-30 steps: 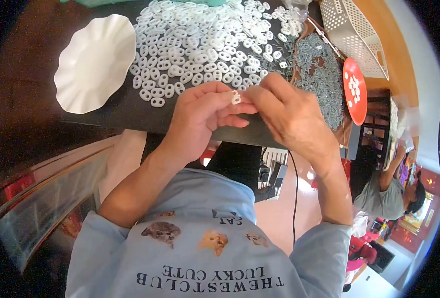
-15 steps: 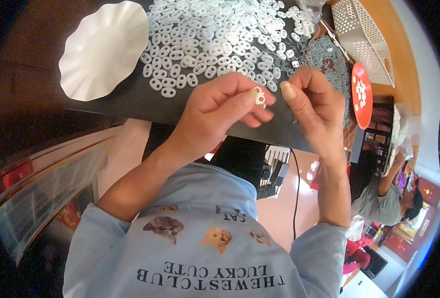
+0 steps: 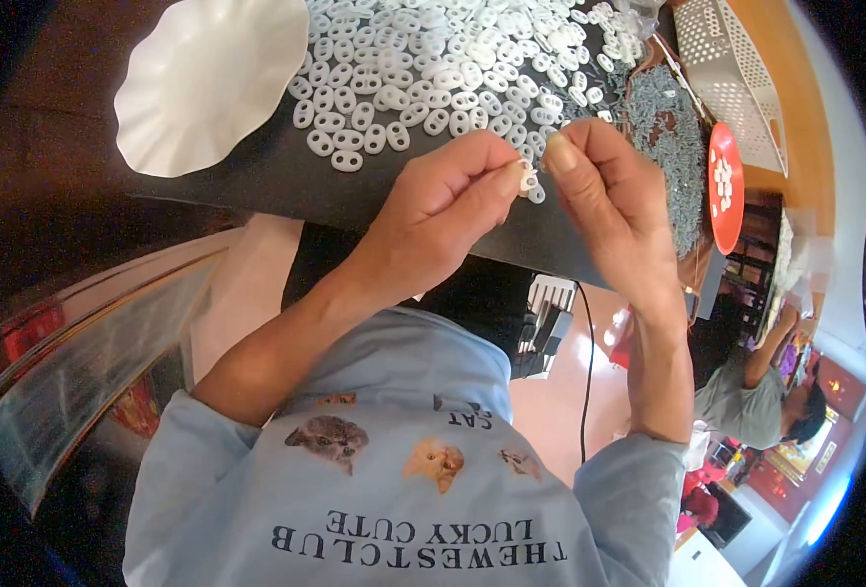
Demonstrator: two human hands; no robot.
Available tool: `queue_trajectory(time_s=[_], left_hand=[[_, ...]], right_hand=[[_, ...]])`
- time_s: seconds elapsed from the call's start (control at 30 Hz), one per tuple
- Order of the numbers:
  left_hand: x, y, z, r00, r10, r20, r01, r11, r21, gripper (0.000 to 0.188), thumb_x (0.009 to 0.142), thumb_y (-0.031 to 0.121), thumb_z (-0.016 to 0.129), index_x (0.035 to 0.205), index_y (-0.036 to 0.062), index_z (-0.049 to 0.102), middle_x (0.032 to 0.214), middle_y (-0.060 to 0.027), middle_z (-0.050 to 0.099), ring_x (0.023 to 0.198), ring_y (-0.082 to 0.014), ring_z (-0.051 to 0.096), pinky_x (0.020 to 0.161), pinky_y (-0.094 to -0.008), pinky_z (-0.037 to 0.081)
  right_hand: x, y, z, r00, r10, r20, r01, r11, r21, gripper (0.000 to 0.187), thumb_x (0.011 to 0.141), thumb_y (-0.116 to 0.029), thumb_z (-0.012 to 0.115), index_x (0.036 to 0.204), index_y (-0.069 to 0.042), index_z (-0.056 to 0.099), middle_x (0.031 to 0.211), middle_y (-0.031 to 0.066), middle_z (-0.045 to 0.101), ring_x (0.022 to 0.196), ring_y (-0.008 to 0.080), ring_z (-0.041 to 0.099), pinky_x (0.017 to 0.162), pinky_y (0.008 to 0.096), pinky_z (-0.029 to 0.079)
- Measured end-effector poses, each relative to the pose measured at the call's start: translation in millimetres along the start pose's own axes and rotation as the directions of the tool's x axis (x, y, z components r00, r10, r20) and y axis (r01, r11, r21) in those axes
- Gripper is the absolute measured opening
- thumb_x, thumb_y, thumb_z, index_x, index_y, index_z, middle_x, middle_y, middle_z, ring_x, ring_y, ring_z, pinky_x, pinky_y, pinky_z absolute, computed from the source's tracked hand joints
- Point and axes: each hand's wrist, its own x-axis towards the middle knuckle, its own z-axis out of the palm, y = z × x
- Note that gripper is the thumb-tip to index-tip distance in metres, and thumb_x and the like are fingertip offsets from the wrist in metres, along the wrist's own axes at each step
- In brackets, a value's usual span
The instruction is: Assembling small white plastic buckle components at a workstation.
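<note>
Above the table's near edge, my left hand (image 3: 443, 201) pinches a small white plastic piece (image 3: 528, 178) with holes in it between thumb and forefinger. Close beside it, my right hand (image 3: 614, 201) has its thumb pressed against a curled forefinger. Whatever that pinch holds is too small or hidden to make out. Just beyond both hands spreads a large heap of white oval two-holed pieces (image 3: 347, 160). A pile of tiny grey-green parts (image 3: 663, 127) lies to the right, beyond my right hand.
A white wavy-rimmed dish (image 3: 193, 93) sits at the dark tabletop's (image 3: 257, 181) left. On the right are a red plate (image 3: 734, 220) with small white pieces and a white perforated basket (image 3: 731, 73). A black cable (image 3: 590, 372) hangs below. Another person (image 3: 755, 401) is farther right.
My hands have come closer together, the left one's fingers closing in around the white piece. The view has shifted slightly.
</note>
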Motion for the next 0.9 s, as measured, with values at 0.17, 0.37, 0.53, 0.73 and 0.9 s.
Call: queue_trajectory(time_s=[0.17, 0.37, 0.53, 0.73, 0.9], left_hand=[[-0.9, -2.4, -1.1, 1.000, 0.020, 0.000, -0.020, 1.000, 0.008, 0.016, 0.099, 0.017, 0.047, 0.095, 0.0037, 0.053, 0.067, 0.0045, 0.043, 0.055, -0.0026, 0.036, 0.048, -0.0192, 0.029], [-1.6, 0.7, -2.3, 0.999, -0.027, -0.019, 0.027, 0.999, -0.034, 0.016, 0.097, 0.017, 0.049, 0.091, 0.0029, 0.054, 0.069, 0.0036, 0.046, 0.062, -0.0034, 0.040, 0.055, -0.0199, 0.035], [-1.9, -1.1, -3.4, 1.000, -0.017, 0.006, 0.018, 0.998, -0.055, 0.016, 0.097, 0.017, 0.049, 0.090, 0.0030, 0.054, 0.069, 0.0039, 0.046, 0.062, -0.0032, 0.040, 0.054, -0.0197, 0.035], [-3.3, -0.3, -3.3, 0.999, -0.036, -0.009, 0.035, 0.996, -0.081, 0.016, 0.097, 0.017, 0.050, 0.091, 0.0025, 0.054, 0.069, 0.0042, 0.045, 0.062, -0.0030, 0.039, 0.054, -0.0202, 0.035], [-6.4, -0.1, -0.2, 0.997, -0.034, -0.070, 0.033, 0.999, -0.014, 0.017, 0.097, 0.017, 0.051, 0.090, 0.0010, 0.054, 0.069, 0.0028, 0.046, 0.062, -0.0040, 0.040, 0.054, -0.0219, 0.036]], right_hand=[[1.4, 0.1, 4.8, 0.999, -0.037, 0.009, 0.037, 0.999, -0.019, 0.021, 0.095, -0.018, 0.056, 0.088, 0.002, 0.056, 0.064, 0.0053, 0.048, 0.060, 0.0110, 0.042, 0.054, 0.0275, 0.039], [3.1, -0.3, 4.1, 0.994, -0.105, -0.009, 0.104, 0.992, -0.073, 0.020, 0.095, -0.017, 0.057, 0.086, 0.001, 0.056, 0.064, 0.0066, 0.050, 0.059, 0.0119, 0.043, 0.053, 0.0281, 0.040], [4.5, 3.8, 4.0, 0.982, -0.186, 0.023, 0.188, 0.976, -0.110, 0.020, 0.094, -0.016, 0.057, 0.085, 0.001, 0.056, 0.064, 0.0062, 0.049, 0.059, 0.0116, 0.042, 0.053, 0.0275, 0.039], [2.6, -1.3, 9.7, 0.988, -0.154, 0.017, 0.155, 0.982, -0.105, 0.021, 0.095, -0.016, 0.057, 0.083, 0.001, 0.054, 0.063, 0.0056, 0.048, 0.058, 0.0114, 0.041, 0.052, 0.0269, 0.038], [-0.7, 5.2, 20.4, 0.984, -0.173, -0.039, 0.170, 0.983, -0.068, 0.021, 0.095, -0.014, 0.056, 0.080, 0.000, 0.052, 0.062, 0.0064, 0.047, 0.057, 0.0116, 0.041, 0.051, 0.0273, 0.038]])
